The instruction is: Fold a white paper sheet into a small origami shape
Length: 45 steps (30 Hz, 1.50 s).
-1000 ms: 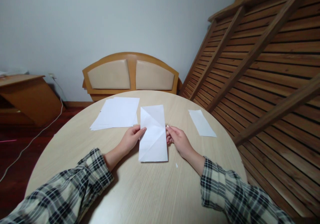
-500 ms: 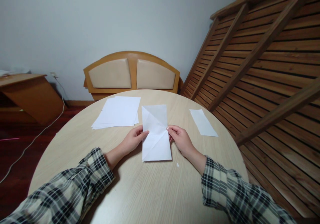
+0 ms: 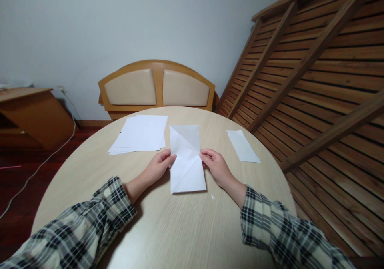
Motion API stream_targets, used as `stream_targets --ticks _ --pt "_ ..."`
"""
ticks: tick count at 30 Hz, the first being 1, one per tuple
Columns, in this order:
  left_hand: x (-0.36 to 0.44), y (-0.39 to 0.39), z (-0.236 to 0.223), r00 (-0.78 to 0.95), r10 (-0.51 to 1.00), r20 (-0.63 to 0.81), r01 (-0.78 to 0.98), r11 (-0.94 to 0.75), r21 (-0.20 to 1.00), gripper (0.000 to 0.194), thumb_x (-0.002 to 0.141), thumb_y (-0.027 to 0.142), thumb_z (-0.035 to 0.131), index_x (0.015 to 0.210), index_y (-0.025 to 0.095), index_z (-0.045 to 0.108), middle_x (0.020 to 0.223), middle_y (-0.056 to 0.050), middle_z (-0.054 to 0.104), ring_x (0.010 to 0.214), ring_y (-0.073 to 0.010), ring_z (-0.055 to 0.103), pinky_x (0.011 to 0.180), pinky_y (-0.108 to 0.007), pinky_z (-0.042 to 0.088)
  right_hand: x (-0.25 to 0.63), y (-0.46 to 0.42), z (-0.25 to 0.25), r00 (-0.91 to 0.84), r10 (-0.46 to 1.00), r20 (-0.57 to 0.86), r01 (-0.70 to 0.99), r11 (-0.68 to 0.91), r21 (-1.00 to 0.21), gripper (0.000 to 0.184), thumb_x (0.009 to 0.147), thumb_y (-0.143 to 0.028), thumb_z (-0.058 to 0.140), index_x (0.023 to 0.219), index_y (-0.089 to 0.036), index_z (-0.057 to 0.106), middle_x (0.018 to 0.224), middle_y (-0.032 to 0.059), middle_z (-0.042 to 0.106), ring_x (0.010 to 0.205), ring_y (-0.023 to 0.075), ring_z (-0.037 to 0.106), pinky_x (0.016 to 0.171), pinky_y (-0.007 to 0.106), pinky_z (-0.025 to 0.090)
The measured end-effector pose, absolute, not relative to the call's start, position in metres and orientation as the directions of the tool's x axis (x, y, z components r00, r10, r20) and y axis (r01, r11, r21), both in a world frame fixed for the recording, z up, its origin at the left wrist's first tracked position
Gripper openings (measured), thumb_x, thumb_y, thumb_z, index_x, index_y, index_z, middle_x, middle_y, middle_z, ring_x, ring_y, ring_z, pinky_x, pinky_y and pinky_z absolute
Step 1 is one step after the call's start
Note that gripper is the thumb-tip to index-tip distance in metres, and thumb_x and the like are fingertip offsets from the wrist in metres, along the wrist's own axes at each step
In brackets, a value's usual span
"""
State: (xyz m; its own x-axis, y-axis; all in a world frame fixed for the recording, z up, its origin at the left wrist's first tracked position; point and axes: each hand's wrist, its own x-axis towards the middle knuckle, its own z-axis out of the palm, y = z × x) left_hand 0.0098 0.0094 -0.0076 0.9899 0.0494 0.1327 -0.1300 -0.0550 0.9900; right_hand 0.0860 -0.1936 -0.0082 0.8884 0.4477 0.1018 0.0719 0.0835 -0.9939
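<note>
A folded sheet of white paper (image 3: 187,167), long and narrow with diagonal creases, stands between my hands above the middle of the table. My left hand (image 3: 158,166) pinches its left edge, thumb in front and the other fingers partly behind. At the right edge, about the same height, my right hand (image 3: 216,166) has thumb and forefinger closed on the paper. Its other fingers are curled and partly hidden. A tiny white scrap (image 3: 212,196) lies on the wood just below the right hand.
The round pale wooden table (image 3: 168,237) carries a stack of white sheets (image 3: 141,133) at the back left and a narrow paper strip (image 3: 243,146) at the right. Behind it is a padded headboard (image 3: 159,85). A slatted wooden frame (image 3: 318,81) leans at the right.
The folded paper has shifted slightly right between my hands. My right thumb and forefinger, at its edge a second ago, now pinch it more closely. The left hand keeps its grip.
</note>
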Motion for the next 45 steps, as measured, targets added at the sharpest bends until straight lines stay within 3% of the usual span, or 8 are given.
stream_targets --ticks 8,12,21,26,30,38,42,45 --pt "0.007 0.008 -0.004 0.986 0.045 0.162 -0.162 -0.003 0.987 0.025 0.08 0.03 0.062 0.099 0.014 0.066 0.086 -0.005 0.065 0.073 -0.0162 0.053 0.066 -0.028 0.04 0.086 -0.194 -0.007 0.892 0.443 0.094 0.019 0.17 -0.985 0.029 0.07 -0.034 0.07 0.094 -0.019 0.065 0.079 0.0018 0.068 0.069 0.0147 0.059 0.064 0.027 0.044" --pt "0.005 0.005 -0.001 0.987 0.055 0.15 -0.152 0.037 0.988 0.024 0.079 0.029 0.063 0.097 0.014 0.067 0.085 -0.005 0.065 0.074 -0.0167 0.054 0.065 -0.028 0.04 0.083 -0.192 -0.005 0.898 0.428 0.098 0.012 0.199 -0.98 0.024 0.069 -0.031 0.069 0.089 -0.018 0.067 0.077 0.0014 0.068 0.068 0.0144 0.058 0.064 0.027 0.043" --pt "0.003 -0.006 -0.003 0.99 0.13 0.063 -0.092 0.235 0.968 0.012 0.075 0.022 0.063 0.081 0.015 0.068 0.071 -0.001 0.063 0.063 -0.0129 0.053 0.059 -0.025 0.039 0.077 -0.186 -0.005 0.907 0.421 -0.014 -0.177 0.352 -0.919 0.017 0.064 -0.022 0.068 0.08 -0.02 0.065 0.074 -0.0009 0.067 0.064 0.0135 0.058 0.062 0.026 0.042" --pt "0.003 -0.003 -0.006 0.992 0.106 0.062 -0.087 0.252 0.964 0.014 0.072 0.023 0.065 0.083 0.015 0.072 0.074 -0.003 0.066 0.065 -0.0138 0.055 0.062 -0.026 0.041 0.079 -0.19 -0.002 0.879 0.477 0.019 -0.156 0.324 -0.933 0.017 0.065 -0.024 0.068 0.082 -0.02 0.067 0.081 0.0006 0.068 0.072 0.015 0.059 0.07 0.029 0.043" --pt "0.002 -0.001 -0.003 0.993 0.11 0.047 -0.069 0.211 0.975 0.019 0.071 0.021 0.064 0.086 0.017 0.075 0.085 -0.006 0.069 0.071 -0.0141 0.056 0.062 -0.024 0.04 0.08 -0.192 -0.002 0.878 0.478 0.025 -0.114 0.261 -0.959 0.013 0.068 -0.024 0.061 0.077 -0.019 0.07 0.076 0.0009 0.065 0.069 0.0139 0.055 0.065 0.027 0.04" --pt "0.0 -0.003 -0.001 0.996 0.074 0.042 -0.056 0.199 0.978 0.02 0.071 0.02 0.057 0.081 0.017 0.074 0.076 -0.003 0.064 0.065 -0.0123 0.052 0.056 -0.022 0.037 0.079 -0.193 -0.002 0.895 0.444 0.043 -0.039 0.173 -0.984 0.012 0.071 -0.025 0.055 0.075 -0.02 0.066 0.069 -0.0021 0.056 0.062 0.0117 0.046 0.056 0.024 0.032" --pt "0.001 -0.001 -0.001 1.0 -0.003 0.006 -0.005 0.215 0.977 0.022 0.075 0.029 0.051 0.079 0.016 0.068 0.071 -0.003 0.06 0.062 -0.0142 0.051 0.055 -0.024 0.036 0.081 -0.194 -0.004 0.901 0.431 0.055 -0.008 0.142 -0.99 0.013 0.073 -0.027 0.054 0.076 -0.02 0.064 0.068 -0.0027 0.054 0.059 0.0112 0.044 0.054 0.023 0.031" --pt "0.0 -0.001 0.002 0.996 0.06 0.06 -0.064 0.071 0.995 0.021 0.077 0.036 0.057 0.076 0.016 0.063 0.068 0.0 0.054 0.059 -0.013 0.046 0.052 -0.024 0.032 0.082 -0.193 -0.005 0.893 0.443 0.074 0.011 0.142 -0.99 0.012 0.074 -0.027 0.054 0.076 -0.02 0.064 0.069 -0.0021 0.054 0.062 0.0114 0.046 0.055 0.022 0.033"
